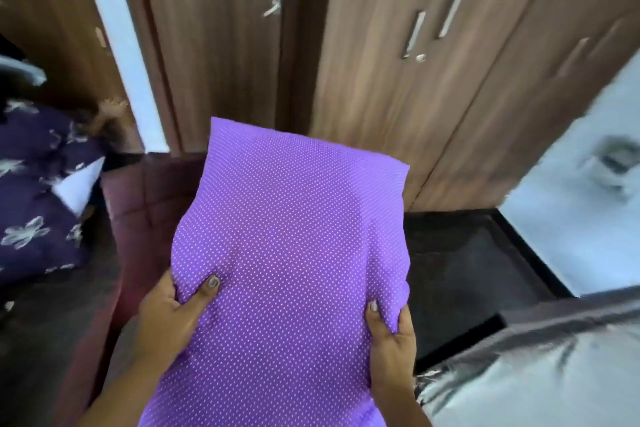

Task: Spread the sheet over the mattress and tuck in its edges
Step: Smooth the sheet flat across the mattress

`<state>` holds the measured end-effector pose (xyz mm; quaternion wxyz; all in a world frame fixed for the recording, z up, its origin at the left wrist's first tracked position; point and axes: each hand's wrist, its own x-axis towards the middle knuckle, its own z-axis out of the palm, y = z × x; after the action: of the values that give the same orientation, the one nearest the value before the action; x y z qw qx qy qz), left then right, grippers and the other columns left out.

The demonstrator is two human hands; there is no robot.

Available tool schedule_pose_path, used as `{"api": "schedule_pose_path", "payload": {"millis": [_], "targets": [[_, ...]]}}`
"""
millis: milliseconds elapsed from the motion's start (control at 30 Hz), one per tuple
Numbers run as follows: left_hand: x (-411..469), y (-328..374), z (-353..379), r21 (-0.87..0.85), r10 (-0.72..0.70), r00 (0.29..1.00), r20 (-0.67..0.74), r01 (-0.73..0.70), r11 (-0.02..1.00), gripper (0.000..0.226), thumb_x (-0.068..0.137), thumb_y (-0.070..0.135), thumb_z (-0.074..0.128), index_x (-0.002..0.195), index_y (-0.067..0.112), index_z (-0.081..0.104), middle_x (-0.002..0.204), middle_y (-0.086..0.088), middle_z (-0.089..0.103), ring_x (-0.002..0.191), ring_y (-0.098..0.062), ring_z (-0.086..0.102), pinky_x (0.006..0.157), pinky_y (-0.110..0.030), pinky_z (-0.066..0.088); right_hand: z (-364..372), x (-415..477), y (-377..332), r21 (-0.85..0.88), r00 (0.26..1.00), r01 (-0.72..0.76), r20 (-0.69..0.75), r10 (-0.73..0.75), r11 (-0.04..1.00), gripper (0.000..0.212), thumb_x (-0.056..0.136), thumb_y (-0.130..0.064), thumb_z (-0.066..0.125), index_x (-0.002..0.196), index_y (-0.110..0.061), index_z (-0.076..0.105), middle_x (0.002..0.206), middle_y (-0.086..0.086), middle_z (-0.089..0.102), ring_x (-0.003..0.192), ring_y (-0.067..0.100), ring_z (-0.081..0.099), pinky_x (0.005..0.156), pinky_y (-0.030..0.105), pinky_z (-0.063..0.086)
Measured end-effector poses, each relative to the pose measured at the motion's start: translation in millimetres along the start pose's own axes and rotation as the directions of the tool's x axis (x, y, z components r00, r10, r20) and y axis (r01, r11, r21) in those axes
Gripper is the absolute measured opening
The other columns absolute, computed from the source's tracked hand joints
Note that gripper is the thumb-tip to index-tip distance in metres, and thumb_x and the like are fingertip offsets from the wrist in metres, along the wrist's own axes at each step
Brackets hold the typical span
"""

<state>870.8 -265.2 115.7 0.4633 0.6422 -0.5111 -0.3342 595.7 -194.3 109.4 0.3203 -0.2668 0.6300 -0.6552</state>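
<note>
I'm holding the purple dotted sheet (291, 236) up in front of me as a folded, padded-looking bundle. My left hand (173, 315) grips its lower left edge with the thumb pressed into the cloth, and my right hand (391, 340) pinches the lower right edge, so the hands are apart, one on each side. The bundle is in the air before the wooden wardrobe (398, 80), touching no surface that I can see. By my reading the task has hardly begun: nothing is unfolded, nothing spread, no edge tucked. The silvery grey fabric (540, 374) at lower right may be the mattress, though I can't tell for sure — blur hides much. Dark floral bedding (31, 211) is piled at far left. Everything remains — unfolding, laying over, smoothing, tucking each side.
</note>
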Motion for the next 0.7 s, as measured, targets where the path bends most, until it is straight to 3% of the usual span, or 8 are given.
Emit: {"api": "schedule_pose_path", "payload": {"millis": [133, 200, 333, 467, 567, 633, 700], "targets": [[-9.4, 72.7, 39.0, -0.019, 0.151, 0.981, 0.12, -0.15, 0.988, 0.038, 0.075, 0.035, 0.072, 0.107, 0.017, 0.062, 0.077, 0.023, 0.058, 0.068, 0.007, 0.052, 0.057, -0.016, 0.039, -58.2, -7.9, -45.7, 0.046, 0.989, 0.033, -0.146, -0.026, 0.998, 0.026, 0.087, -0.016, 0.066, 0.11, -0.029, 0.065, 0.104, -0.016, 0.071, 0.101, 0.009, 0.065, 0.09, 0.03, 0.047], [-21.7, 107.0, 69.0, -0.054, 0.202, 0.959, 0.199, -0.196, 0.979, 0.036, 0.077, 0.03, 0.073, 0.108, 0.014, 0.063, 0.078, 0.023, 0.058, 0.07, 0.007, 0.052, 0.059, -0.017, 0.039, -97.9, -11.2, -66.1, 0.059, 0.964, 0.071, -0.26, -0.053, 0.996, 0.033, 0.086, -0.017, 0.067, 0.118, -0.025, 0.064, 0.107, -0.013, 0.071, 0.105, 0.012, 0.064, 0.096, 0.035, 0.046], [-60.7, 174.9, 130.2, -0.179, 0.298, 0.876, 0.378, -0.246, 0.952, 0.045, 0.069, 0.053, 0.066, 0.107, 0.029, 0.06, 0.084, 0.025, 0.059, 0.076, 0.004, 0.054, 0.062, -0.02, 0.042, -175.2, -11.7, -102.2, 0.011, 0.896, 0.128, -0.431, -0.111, 0.992, 0.039, 0.086, -0.018, 0.068, 0.124, -0.022, 0.061, 0.113, -0.008, 0.069, 0.11, 0.014, 0.061, 0.104, 0.042, 0.042], [-118.3, 236.1, 201.4, -0.268, 0.383, 0.761, 0.523, -0.279, 0.922, 0.035, 0.065, 0.064, 0.065, 0.089, 0.04, 0.058, 0.092, 0.015, 0.064, 0.082, -0.004, 0.06, 0.064, -0.024, 0.044, -268.4, -21.6, -136.4, -0.032, 0.801, 0.194, -0.571, -0.177, 0.98, 0.028, 0.087, -0.016, 0.066, 0.115, -0.02, 0.065, 0.104, -0.012, 0.071, 0.1, 0.008, 0.064, 0.097, 0.037, 0.046], [-164.0, 267.7, 258.1, -0.281, 0.442, 0.668, 0.598, -0.342, 0.897, 0.056, 0.061, 0.078, 0.059, 0.098, 0.036, 0.061, 0.101, 0.001, 0.058, 0.089, -0.014, 0.057, 0.077, -0.035, 0.046, -337.0, -28.9, -152.7, -0.069, 0.736, 0.206, -0.646, -0.201, 0.976, 0.021, 0.089, -0.02, 0.064, 0.107, -0.03, 0.062, 0.096, -0.023, 0.068, 0.086, -0.01, 0.062, 0.083, 0.022, 0.045], [-194.3, 280.6, 296.8, -0.284, 0.449, 0.623, 0.64, -0.351, 0.892, 0.069, 0.057, 0.079, 0.055, 0.103, 0.028, 0.063, 0.102, -0.002, 0.055, 0.09, -0.016, 0.056, 0.081, -0.038, 0.046, -380.3, -30.8, -157.0, -0.067, 0.71, 0.193, -0.679, -0.187, 0.979, 0.022, 0.089, -0.023, 0.063, 0.109, -0.033, 0.06, 0.098, -0.024, 0.066, 0.087, -0.009, 0.062, 0.078, 0.016, 0.043], [-229.2, 287.0, 338.2, -0.286, 0.427, 0.577, 0.697, -0.322, 0.902, 0.066, 0.06, 0.075, 0.06, 0.106, 0.027, 0.062, 0.104, 0.001, 0.057, 0.091, -0.016, 0.058, 0.081, -0.038, 0.046, -425.5, -31.7, -153.7, -0.055, 0.684, 0.171, -0.712, -0.158, 0.984, 0.026, 0.09, -0.025, 0.062, 0.115, -0.031, 0.059, 0.102, -0.022, 0.066, 0.093, -0.003, 0.062, 0.082, 0.021, 0.044]]}}
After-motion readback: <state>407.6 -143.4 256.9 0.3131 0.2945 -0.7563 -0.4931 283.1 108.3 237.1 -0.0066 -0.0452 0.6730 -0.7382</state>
